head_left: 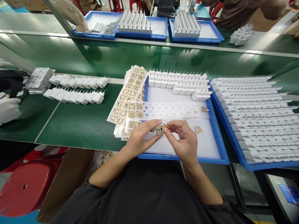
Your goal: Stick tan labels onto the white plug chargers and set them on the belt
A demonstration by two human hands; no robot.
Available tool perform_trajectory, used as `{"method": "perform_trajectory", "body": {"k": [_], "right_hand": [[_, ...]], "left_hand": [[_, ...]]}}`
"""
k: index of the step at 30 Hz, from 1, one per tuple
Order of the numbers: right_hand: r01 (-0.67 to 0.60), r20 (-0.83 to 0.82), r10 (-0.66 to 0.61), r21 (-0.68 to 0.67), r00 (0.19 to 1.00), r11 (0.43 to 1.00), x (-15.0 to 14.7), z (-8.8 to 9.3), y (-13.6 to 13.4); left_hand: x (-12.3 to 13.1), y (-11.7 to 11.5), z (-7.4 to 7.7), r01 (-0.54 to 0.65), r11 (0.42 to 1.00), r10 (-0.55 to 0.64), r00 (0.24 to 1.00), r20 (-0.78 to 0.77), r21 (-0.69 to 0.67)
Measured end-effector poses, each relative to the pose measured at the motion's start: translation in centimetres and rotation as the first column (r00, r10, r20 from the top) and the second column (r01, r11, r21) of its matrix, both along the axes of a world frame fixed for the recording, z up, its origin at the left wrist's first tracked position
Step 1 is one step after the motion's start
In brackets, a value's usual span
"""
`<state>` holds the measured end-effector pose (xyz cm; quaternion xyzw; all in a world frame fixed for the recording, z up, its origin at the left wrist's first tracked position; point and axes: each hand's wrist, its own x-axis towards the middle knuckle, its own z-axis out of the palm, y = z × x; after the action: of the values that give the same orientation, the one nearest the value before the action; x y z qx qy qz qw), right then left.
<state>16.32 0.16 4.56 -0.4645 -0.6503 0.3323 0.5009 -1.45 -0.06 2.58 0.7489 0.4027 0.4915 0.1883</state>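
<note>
My left hand [140, 138] and my right hand [183, 140] meet over the blue tray [217, 137] in front of me. Between their fingertips they pinch a small white charger plug [160, 129] with a tan sticker on its face. Both hands are closed on it. Just beyond the hands lies a white backing sheet [173, 110] with most stickers peeled off. A fan of full sticker sheets [127, 96] lies to the left of the tray. Rows of white chargers [179, 82] stand at the tray's far end.
A second blue tray [247, 165] packed with rows of chargers sits at the right. More chargers [74, 90] lie in rows on the green belt at left, near another person's white-gloved hand [8, 109]. Further trays [140, 26] stand across the belt. A red stool [25, 186] is at lower left.
</note>
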Motion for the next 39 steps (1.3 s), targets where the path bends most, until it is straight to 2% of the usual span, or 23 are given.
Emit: {"method": "perform_trajectory", "body": {"k": [12,19,21,24,26,31,35,39], "right_hand": [[0.048,0.068,-0.053,0.082,0.996,0.996,-0.8,0.5,0.1],[0.067,0.277,-0.130,0.225,0.952,0.972,-0.9,0.7,0.4],[0.053,0.267,-0.098,0.171,0.959,0.984,-0.8,0.6,0.6],[-0.051,0.143,0.054,-0.025,0.988,0.998,-0.5,0.3,0.9],[-0.106,0.054,0.114,-0.130,0.992,0.986,-0.5,0.0,0.9],[-0.227,-0.127,0.198,-0.277,0.972,0.934,-0.4,-0.4,1.1],[-0.333,-0.293,0.242,-0.318,0.925,0.888,-0.1,-0.7,1.4],[-0.339,-0.306,0.246,-0.304,0.920,0.890,-0.1,-0.8,1.4]], "left_hand": [[0.1,-0.2,-0.2,-0.051,0.999,0.051,0.999,-0.003,-0.012],[0.1,-0.2,-0.3,-0.078,0.997,0.078,0.997,0.012,-0.030],[0.2,-0.3,-0.3,-0.079,0.995,0.082,0.996,0.047,-0.063],[0.2,-0.2,-0.4,-0.074,0.994,0.081,0.991,0.103,-0.076],[0.3,-0.2,-0.5,-0.074,0.994,0.084,0.988,0.126,-0.085],[0.2,-0.3,-0.7,-0.066,0.990,0.087,0.982,0.167,-0.127],[0.0,-0.3,-0.7,-0.050,0.989,0.077,0.977,0.198,-0.138],[0.0,-0.3,-0.6,-0.055,0.987,0.083,0.979,0.187,-0.151]]}}
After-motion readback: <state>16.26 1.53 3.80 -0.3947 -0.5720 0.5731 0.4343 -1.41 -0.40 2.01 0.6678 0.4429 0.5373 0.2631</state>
